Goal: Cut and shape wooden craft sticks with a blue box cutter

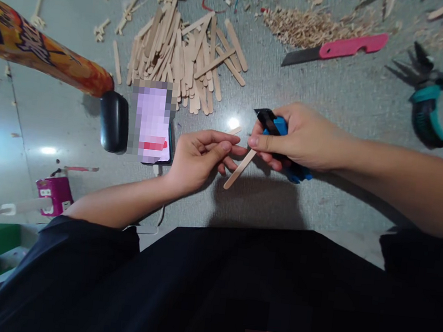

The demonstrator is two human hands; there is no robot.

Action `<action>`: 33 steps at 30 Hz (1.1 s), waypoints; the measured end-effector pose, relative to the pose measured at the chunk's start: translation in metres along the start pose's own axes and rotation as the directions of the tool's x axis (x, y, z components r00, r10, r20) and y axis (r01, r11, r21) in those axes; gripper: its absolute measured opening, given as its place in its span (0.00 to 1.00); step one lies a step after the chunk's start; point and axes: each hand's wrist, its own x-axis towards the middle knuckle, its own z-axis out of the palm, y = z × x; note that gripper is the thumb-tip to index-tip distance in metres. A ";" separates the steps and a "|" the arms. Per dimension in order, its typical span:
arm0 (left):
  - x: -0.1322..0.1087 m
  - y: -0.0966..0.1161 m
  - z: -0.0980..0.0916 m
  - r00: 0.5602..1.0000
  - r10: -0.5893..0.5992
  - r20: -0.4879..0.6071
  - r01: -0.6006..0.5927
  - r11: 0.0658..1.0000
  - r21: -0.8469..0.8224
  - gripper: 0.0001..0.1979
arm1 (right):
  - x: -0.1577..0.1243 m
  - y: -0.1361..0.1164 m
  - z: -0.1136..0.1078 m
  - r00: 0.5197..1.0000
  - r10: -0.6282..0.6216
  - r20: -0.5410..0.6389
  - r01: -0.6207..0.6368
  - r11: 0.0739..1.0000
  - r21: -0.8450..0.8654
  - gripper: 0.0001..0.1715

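My right hand (293, 139) is closed around a blue and black utility knife (279, 127), its dark blade end pointing up and left. The same hand pinches a popsicle stick (239, 172) between thumb and finger, slanting down to the left. Close beside it, my left hand (209, 154) has its fingers curled and the thumb against them. The end of another popsicle stick (235, 130) sticks out past its index finger; the rest is hidden behind the fingers. The left fingertips are near the stick in my right hand.
A pile of popsicle sticks (178, 50) lies beyond my left hand, near a phone (152, 124), a black case (114, 121) and an orange tube (47, 50). Past my right hand are a pink-handled cutter (353, 46), wood shavings (303, 26) and teal-handled pliers (430, 98).
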 end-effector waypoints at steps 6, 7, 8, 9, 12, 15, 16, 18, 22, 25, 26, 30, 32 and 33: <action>-0.001 0.005 0.002 0.999 -0.032 0.011 0.032 0.999 -0.004 0.27 | -0.001 -0.002 0.001 0.999 0.034 0.006 -0.034 0.999 -0.017 0.23; -0.001 0.004 0.002 0.999 -0.033 0.013 0.033 0.999 -0.010 0.27 | -0.001 -0.001 0.000 0.999 0.040 0.004 -0.039 0.999 -0.015 0.23; 0.000 0.004 0.002 0.999 -0.030 0.017 0.030 0.999 -0.018 0.27 | -0.001 0.000 0.000 0.999 0.042 0.000 -0.042 0.999 -0.009 0.23; 0.000 0.004 0.002 0.999 -0.025 0.024 0.026 0.999 -0.027 0.26 | -0.001 0.001 0.000 0.999 0.042 -0.002 -0.042 0.999 0.001 0.23; 0.000 0.003 0.001 0.999 -0.019 0.040 0.021 0.999 -0.035 0.23 | 0.001 0.004 -0.001 0.999 0.046 -0.001 -0.045 0.998 0.047 0.24; 0.000 0.003 0.001 0.999 -0.032 0.033 0.033 0.999 -0.021 0.20 | 0.003 0.005 0.000 0.998 0.057 0.007 -0.057 0.995 0.076 0.25; 0.000 0.003 0.001 0.999 -0.035 0.032 0.036 0.999 -0.019 0.19 | 0.003 0.005 0.000 0.998 0.062 0.007 -0.062 0.995 0.081 0.25; -0.001 0.003 0.001 0.999 -0.040 0.033 0.041 0.999 -0.021 0.16 | 0.004 0.005 0.000 0.998 0.067 0.010 -0.068 0.993 0.093 0.26; -0.001 0.003 0.002 0.998 -0.062 0.015 0.062 0.998 -0.026 0.14 | 0.005 0.007 0.000 0.998 0.064 0.022 -0.066 0.993 0.098 0.26; 0.000 0.003 0.002 0.998 -0.067 0.009 0.067 0.997 -0.036 0.20 | 0.006 0.009 -0.001 0.998 0.054 0.024 -0.056 0.994 0.093 0.23; 0.001 0.004 0.002 0.998 -0.069 0.010 0.069 0.997 -0.032 0.23 | 0.006 0.009 -0.001 0.998 0.055 0.025 -0.057 0.994 0.099 0.23; 0.000 0.004 0.003 0.997 -0.075 0.005 0.075 0.997 -0.001 0.32 | 0.007 0.008 -0.001 0.997 0.075 0.017 -0.076 0.990 0.118 0.25; 0.000 0.003 0.002 0.998 -0.067 0.000 0.067 0.998 0.017 0.32 | 0.007 0.007 0.000 0.997 0.081 0.009 -0.082 0.989 0.120 0.26; -0.001 0.002 0.002 0.998 -0.060 0.002 0.060 0.998 0.029 0.32 | 0.007 0.007 0.000 0.996 0.084 0.006 -0.084 0.989 0.120 0.26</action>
